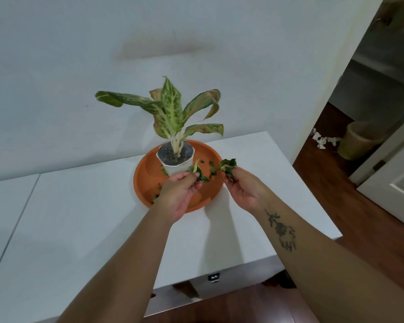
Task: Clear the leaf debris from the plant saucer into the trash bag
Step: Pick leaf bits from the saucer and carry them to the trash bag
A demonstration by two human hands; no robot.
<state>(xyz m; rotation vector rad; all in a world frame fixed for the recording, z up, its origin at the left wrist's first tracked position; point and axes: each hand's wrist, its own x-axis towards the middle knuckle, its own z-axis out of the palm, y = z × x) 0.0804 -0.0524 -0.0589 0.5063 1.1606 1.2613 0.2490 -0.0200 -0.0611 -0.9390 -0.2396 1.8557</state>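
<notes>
An orange plant saucer (143, 173) sits on a white table (79, 217). On its far side stands a white pot (175, 162) with a variegated plant (170, 108). Green leaf scraps (212, 170) lie in the saucer, some near the left rim (156, 197). My left hand (177, 194) hovers over the saucer's near side, fingers pinched on a small bunch of leaf pieces (197, 171). My right hand (244, 190) is at the saucer's right rim, pinched on another clump of leaves (228, 166). No trash bag is in view.
A white wall stands close behind the table. The table's right edge (313, 197) drops to a dark wood floor. Through a doorway at right stand a woven basket (359, 141), white scraps (323, 141) on the floor and a white door (397, 178).
</notes>
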